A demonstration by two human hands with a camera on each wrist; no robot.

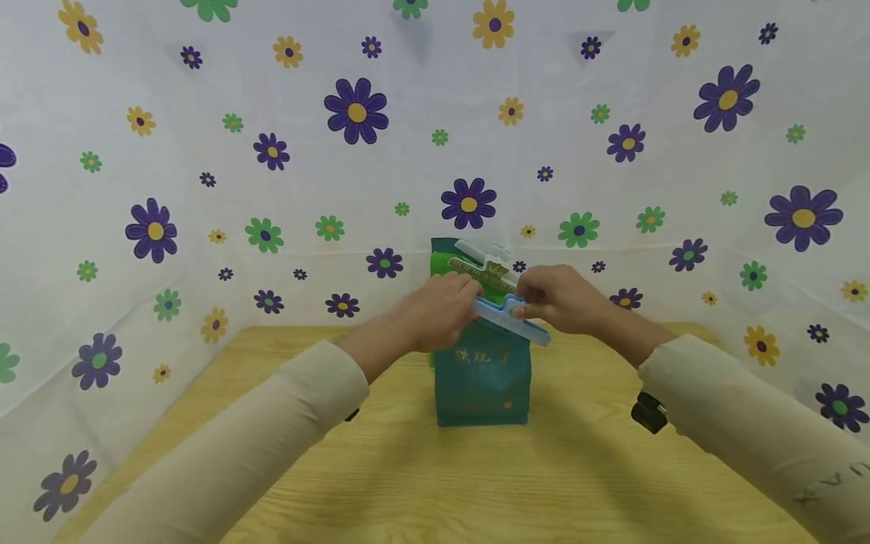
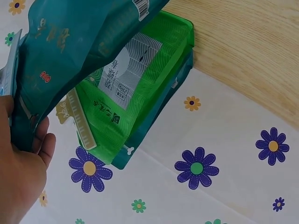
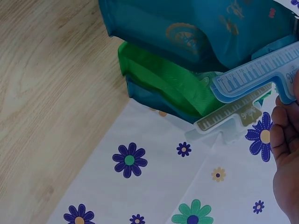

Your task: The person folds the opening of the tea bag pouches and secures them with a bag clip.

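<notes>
A teal pouch (image 1: 482, 385) with gold lettering stands upright at the front of a row of bags. My left hand (image 1: 445, 310) grips its folded top at the left corner; in the left wrist view the fingers (image 2: 46, 147) curl round the teal film. A light blue bag clip (image 1: 516, 323) with piano-key markings lies slanted across the pouch top. My right hand (image 1: 560, 298) pinches this clip by its raised handle, thumb in front. Part of the right hand lies outside the right wrist view.
Close behind stands a green bag (image 2: 154, 60), its top fastened by a gold-and-white clip (image 3: 233, 112). Another teal bag (image 1: 445, 245) is at the rear with a white clip (image 1: 469, 248). All stand on a wooden table (image 1: 476, 483) before a flowered cloth (image 1: 435, 166).
</notes>
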